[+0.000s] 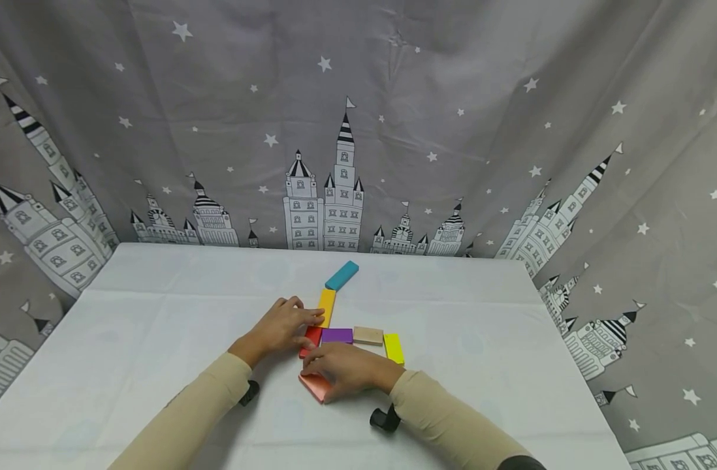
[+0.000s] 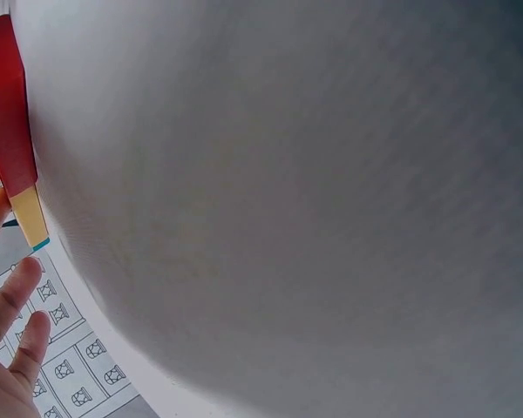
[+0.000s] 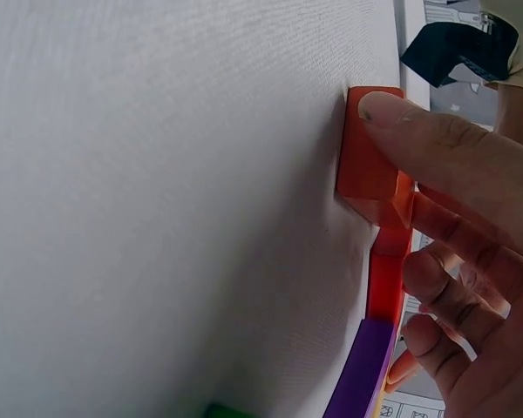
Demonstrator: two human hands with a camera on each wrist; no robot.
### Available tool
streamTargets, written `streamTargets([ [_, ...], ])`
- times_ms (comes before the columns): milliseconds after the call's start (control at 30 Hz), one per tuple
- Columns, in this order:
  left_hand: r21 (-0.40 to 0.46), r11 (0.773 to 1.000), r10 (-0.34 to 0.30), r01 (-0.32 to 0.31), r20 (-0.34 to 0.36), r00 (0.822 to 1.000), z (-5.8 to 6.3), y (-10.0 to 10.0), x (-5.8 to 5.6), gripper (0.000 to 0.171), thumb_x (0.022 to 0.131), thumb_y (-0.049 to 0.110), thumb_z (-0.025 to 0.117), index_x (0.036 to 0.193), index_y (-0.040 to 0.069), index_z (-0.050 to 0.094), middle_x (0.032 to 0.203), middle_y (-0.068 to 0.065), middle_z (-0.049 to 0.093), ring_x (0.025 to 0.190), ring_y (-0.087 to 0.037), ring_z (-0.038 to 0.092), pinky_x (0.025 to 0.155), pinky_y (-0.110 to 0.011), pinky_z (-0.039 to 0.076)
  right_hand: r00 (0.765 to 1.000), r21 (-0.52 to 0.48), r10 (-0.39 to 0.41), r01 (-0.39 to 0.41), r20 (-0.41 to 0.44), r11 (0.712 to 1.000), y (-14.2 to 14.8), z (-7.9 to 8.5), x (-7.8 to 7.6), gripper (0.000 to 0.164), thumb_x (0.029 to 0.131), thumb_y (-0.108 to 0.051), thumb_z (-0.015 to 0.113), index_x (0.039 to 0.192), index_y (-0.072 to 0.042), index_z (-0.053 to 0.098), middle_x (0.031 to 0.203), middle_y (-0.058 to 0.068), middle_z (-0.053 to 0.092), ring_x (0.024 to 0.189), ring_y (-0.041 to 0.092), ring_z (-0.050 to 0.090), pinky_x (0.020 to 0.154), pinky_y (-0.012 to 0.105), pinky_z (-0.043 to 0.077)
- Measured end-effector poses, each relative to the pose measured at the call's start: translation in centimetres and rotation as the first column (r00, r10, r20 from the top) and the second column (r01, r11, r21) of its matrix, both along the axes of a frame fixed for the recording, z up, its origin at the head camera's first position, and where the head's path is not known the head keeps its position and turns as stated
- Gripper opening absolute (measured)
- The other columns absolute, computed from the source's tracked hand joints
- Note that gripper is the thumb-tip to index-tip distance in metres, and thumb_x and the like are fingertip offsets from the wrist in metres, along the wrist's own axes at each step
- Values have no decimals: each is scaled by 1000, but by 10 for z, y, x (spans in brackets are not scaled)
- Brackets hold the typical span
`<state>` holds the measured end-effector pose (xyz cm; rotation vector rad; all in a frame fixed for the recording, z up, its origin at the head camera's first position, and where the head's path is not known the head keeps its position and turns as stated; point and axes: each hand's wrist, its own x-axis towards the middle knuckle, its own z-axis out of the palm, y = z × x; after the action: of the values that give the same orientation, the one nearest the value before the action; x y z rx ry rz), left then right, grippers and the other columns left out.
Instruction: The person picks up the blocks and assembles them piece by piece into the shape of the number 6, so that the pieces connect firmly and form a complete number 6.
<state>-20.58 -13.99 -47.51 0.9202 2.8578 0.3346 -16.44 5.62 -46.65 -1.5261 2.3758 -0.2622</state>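
My right hand (image 1: 355, 367) pinches a salmon-orange block (image 3: 370, 144) at the near end of a line of blocks, thumb on one face and fingers at the far side. Beyond it, a red block (image 1: 311, 341) stands at the thumb of my left hand (image 1: 281, 328). The left fingertips reach to the edge of a golden-yellow block (image 1: 326, 307), while in the left wrist view the other fingers (image 2: 32, 344) are spread. A purple block (image 1: 337, 335) extends right from the red one, partly behind the right hand.
A wooden tan block (image 1: 367, 335) follows the purple one, then a bright yellow block (image 1: 394, 348). A blue block (image 1: 342, 275) lies slanted at the far end. Something green (image 3: 225, 411) shows at the right wrist view's bottom edge. A white cloth (image 1: 159, 313) covers the table before a castle-print curtain (image 1: 452, 156).
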Motion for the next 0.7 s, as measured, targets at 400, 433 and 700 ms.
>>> streamTargets([
  [400,4,1000,-2,2,8,1000,1,-1,0,60,76,35,79,130,17,63,137,0,57,106,-22,48,93,-46,38,999,-2,-27,27,-19,1000,-7,2,0,54,81,-36,79,128,-17,63,128,-8,57,119,6,49,105,21,37],
  [433,4,1000,-6,6,5,1000,1,-1,0,60,76,35,79,130,17,62,137,0,57,105,-22,48,93,-46,38,999,0,-30,30,-21,1000,-7,2,0,54,81,-37,78,128,-17,63,128,-8,57,120,6,49,105,21,37],
  [700,25,999,-26,27,-25,999,0,-3,0,57,77,34,78,129,15,63,135,-1,58,104,-22,48,91,-45,38,997,-14,-50,49,-57,999,-9,1,-1,56,80,-40,78,128,-16,64,129,-7,57,121,8,49,106,22,36],
])
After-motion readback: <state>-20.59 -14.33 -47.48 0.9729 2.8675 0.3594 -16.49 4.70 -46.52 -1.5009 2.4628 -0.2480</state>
